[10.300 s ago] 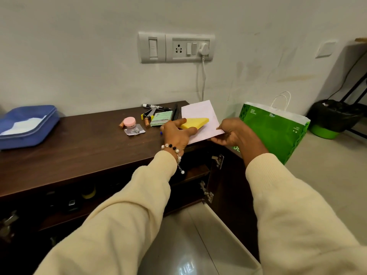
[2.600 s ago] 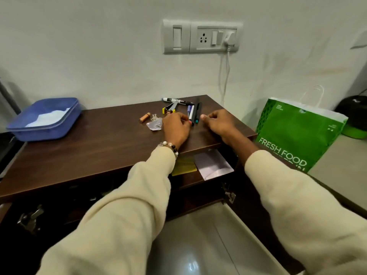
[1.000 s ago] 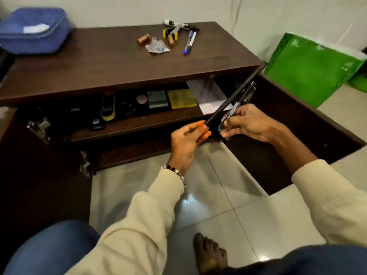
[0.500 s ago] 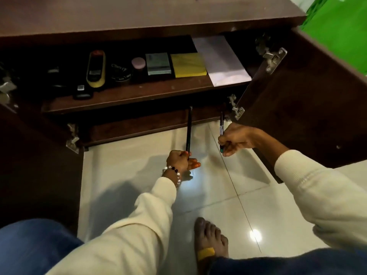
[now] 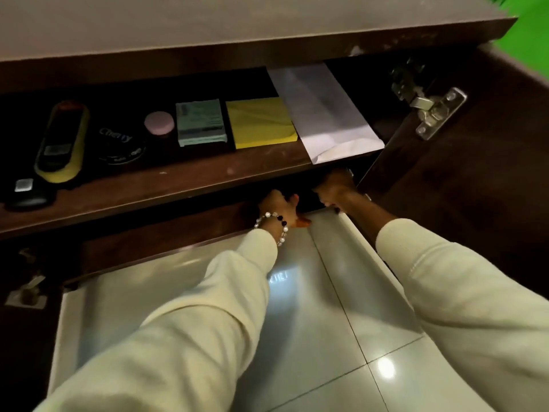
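Both my hands reach into the dark lower compartment of the brown cabinet, under its middle shelf [image 5: 178,179]. My left hand [image 5: 279,209], with a bead bracelet on the wrist, is at the compartment's front edge with its fingers curled. My right hand [image 5: 335,188] is a little deeper and to the right, knuckles up, its fingertips hidden in shadow. No pen shows in either hand. On the middle shelf lie a white envelope [image 5: 326,114], a yellow sticky pad [image 5: 260,123] and a green pad [image 5: 200,123].
Further left on the shelf are a pink-lidded jar [image 5: 159,123], a black Cherry tin [image 5: 118,144] and a yellow-black brush [image 5: 61,141]. The open cabinet door [image 5: 475,203] with its metal hinge [image 5: 430,111] stands close on the right. Glossy floor tiles [image 5: 312,307] lie below.
Half a second ago each hand held a dark pen upright in front of the cabinet. Both hands have moved forward into the lower compartment, and the pens are out of sight.
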